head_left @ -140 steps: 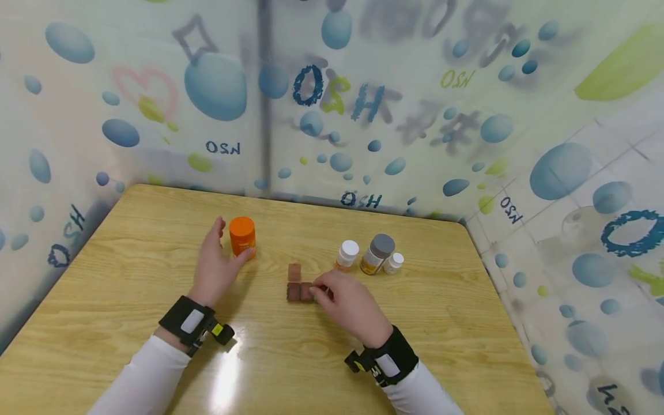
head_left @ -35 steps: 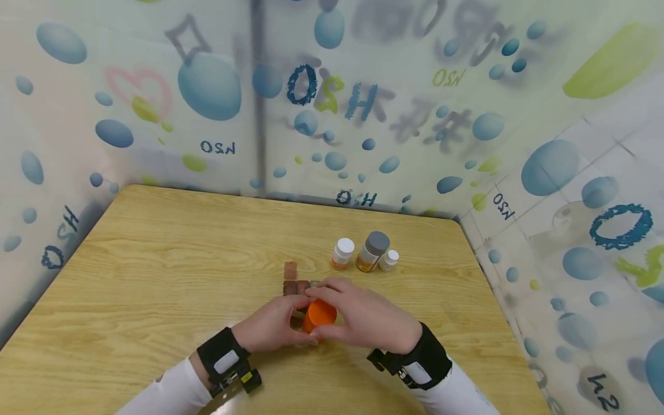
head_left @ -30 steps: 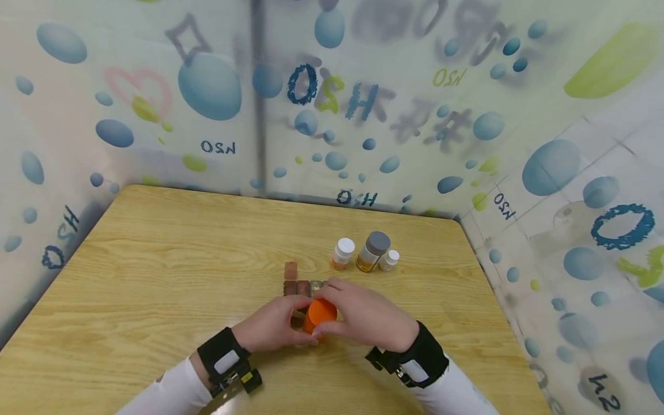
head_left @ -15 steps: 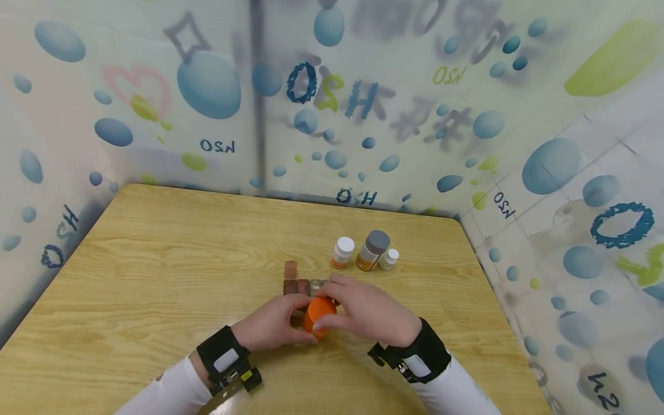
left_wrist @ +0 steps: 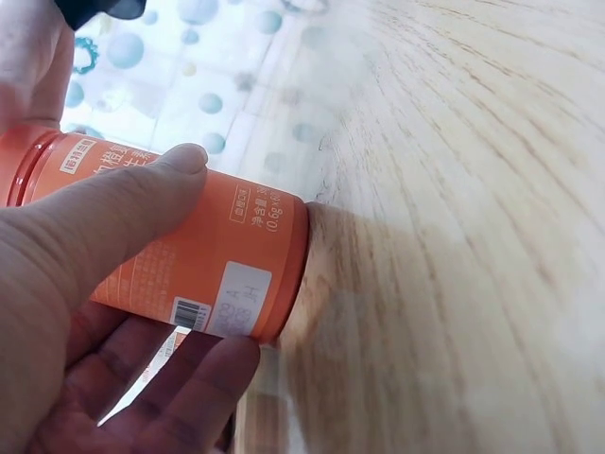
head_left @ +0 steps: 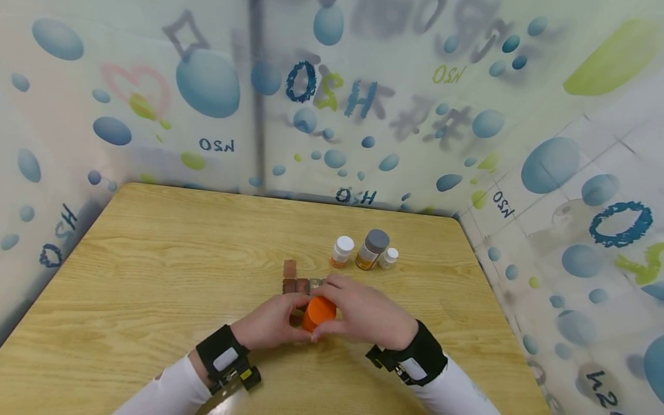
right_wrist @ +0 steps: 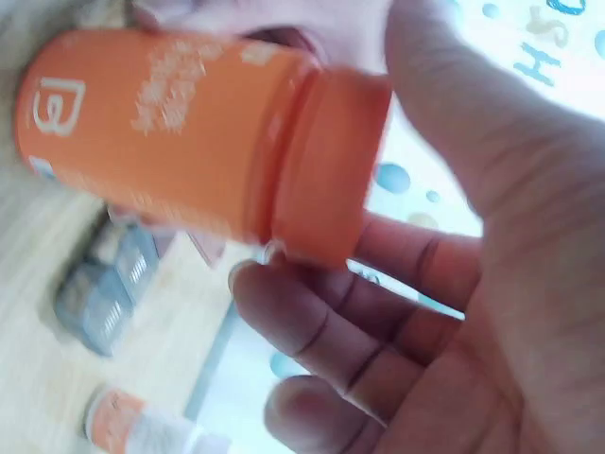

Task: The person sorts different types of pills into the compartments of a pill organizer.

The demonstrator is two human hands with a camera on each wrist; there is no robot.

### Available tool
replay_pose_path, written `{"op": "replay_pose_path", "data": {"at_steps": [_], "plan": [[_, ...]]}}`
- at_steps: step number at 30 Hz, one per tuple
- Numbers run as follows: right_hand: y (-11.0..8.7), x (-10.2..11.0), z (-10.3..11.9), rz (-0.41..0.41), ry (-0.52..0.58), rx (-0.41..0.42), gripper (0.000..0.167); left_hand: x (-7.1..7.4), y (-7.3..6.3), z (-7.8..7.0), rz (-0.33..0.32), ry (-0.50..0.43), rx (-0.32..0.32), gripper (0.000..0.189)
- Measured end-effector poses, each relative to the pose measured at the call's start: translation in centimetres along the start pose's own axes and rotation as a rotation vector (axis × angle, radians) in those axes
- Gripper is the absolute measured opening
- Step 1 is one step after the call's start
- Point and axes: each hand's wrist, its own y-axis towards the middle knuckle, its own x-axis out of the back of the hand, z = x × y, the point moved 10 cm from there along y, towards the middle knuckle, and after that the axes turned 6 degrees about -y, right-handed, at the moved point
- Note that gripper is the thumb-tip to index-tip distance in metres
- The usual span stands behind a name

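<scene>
An orange supplement bottle (head_left: 319, 314) stands on the table in front of me, its orange screw cap (right_wrist: 331, 170) in place. My left hand (head_left: 270, 324) grips its body from the left, as the left wrist view shows, with the thumb lying along the printed side. From the right, my right hand (head_left: 365, 314) curls thumb and fingers around the cap. Just beyond the bottle lie small brown blocks (head_left: 289, 286), one standing out behind the row (head_left: 290, 269). The hands and bottle hide part of the row.
Behind the hands to the right stand a white-capped bottle (head_left: 342, 252), a grey-capped bottle (head_left: 372, 249) and a small white bottle (head_left: 388, 258). A patterned curtain (head_left: 332, 115) hangs behind the wooden table (head_left: 155, 259).
Since the oldest frame, my left hand has brought the orange bottle from the left to the middle. My right hand has left the blocks for its cap; lately its thumb and fingers shift on the cap.
</scene>
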Motion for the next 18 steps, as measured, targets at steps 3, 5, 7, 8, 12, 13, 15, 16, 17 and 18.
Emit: {"op": "replay_pose_path", "data": {"at_steps": [3,5,7,8,12,13,15,16,17,18], "plan": [[0.06,-0.36,0.32,0.027,-0.006,0.019,0.053,0.00,0.02,0.04,0.007,-0.012,0.001,0.056],[-0.07,-0.27,0.69,0.030,0.001,0.050,0.053,-0.03,0.01,-0.06,0.011,-0.025,-0.006,0.056],[-0.20,-0.06,0.93,0.019,0.005,0.070,0.058,0.01,0.01,-0.12,0.010,-0.026,-0.011,0.058],[-0.22,0.05,0.94,0.007,0.007,0.069,0.061,0.06,0.01,-0.15,0.006,-0.015,-0.014,0.058],[0.01,0.22,0.67,-0.038,-0.017,0.022,0.069,0.17,0.01,-0.09,0.000,0.007,-0.012,0.056],[0.11,0.18,0.57,-0.045,-0.026,0.007,0.071,0.16,0.00,-0.07,0.000,0.010,-0.012,0.056],[0.31,0.04,0.47,-0.048,-0.043,-0.011,0.068,0.11,0.00,-0.02,0.005,-0.002,-0.010,0.053],[0.37,-0.02,0.50,-0.048,-0.053,-0.010,0.066,0.06,-0.01,0.02,0.008,-0.007,-0.010,0.052],[0.41,-0.04,0.60,-0.050,-0.060,-0.002,0.062,0.02,-0.01,0.01,0.010,-0.012,-0.013,0.052],[0.44,-0.05,0.77,-0.051,-0.064,0.014,0.058,-0.01,-0.01,-0.01,0.012,-0.019,-0.017,0.053]]}}
